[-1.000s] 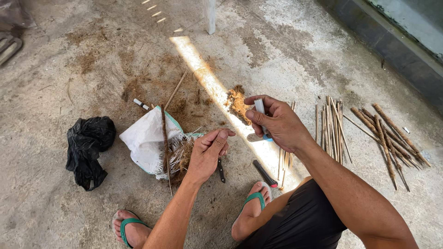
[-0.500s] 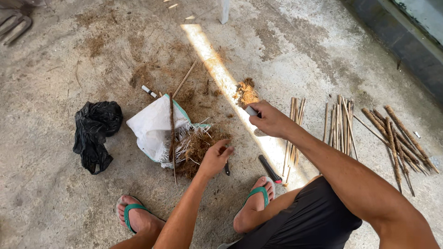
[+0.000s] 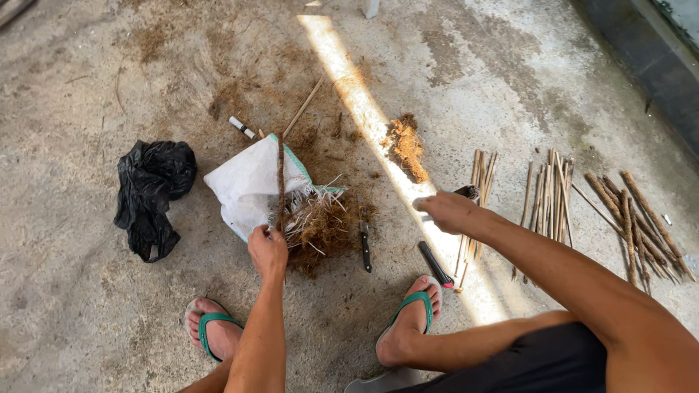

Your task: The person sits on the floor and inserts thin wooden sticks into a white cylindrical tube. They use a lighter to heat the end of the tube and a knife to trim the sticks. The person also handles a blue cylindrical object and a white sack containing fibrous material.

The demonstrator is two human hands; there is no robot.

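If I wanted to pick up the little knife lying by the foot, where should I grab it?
Grab the knife by the dark handle end nearest the foot, coming from above with fingers across it. It lies flat on the floor, long and thin, pointing away from the person, so the near end is probably the safest and easiest part to pinch. Which end is the blade is hard to tell.

The left hand (image 3: 267,249) is closed in a fist around a thin brown stick (image 3: 279,182), just in front of the white sack (image 3: 251,185), with the forearm straight toward it. The right hand (image 3: 449,211) is to the right of the sack, well apart from it, its fingers curled around a knife (image 3: 455,195), the arm stretched.
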